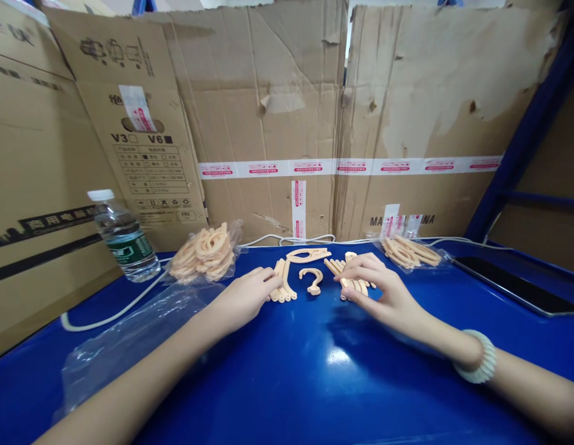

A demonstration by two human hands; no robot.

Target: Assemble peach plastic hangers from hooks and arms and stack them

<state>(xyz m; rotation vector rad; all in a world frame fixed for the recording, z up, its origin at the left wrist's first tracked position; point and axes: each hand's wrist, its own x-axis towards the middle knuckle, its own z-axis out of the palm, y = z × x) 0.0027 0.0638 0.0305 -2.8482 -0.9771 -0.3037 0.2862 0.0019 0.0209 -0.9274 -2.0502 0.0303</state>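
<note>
Peach-coloured plastic pieces like folding-hanger parts lie on the blue table. My left hand is closed, its bent fingertips against a row of slim hanger arms. Over a second group of hanger arms is my right hand, palm down. Its fingers are apart, and thumb and fingertips touch or hover just over the pieces; I cannot tell which. Between the hands lies a hanger hook, its curve pointing away from me. Behind it rests a flat, pointed piece with an oval opening.
At the left stand a water bottle and a bag of hooked pieces, with a crumpled clear bag nearer me. Further right lie bagged strips and a dark phone. A white cable runs along cardboard walls.
</note>
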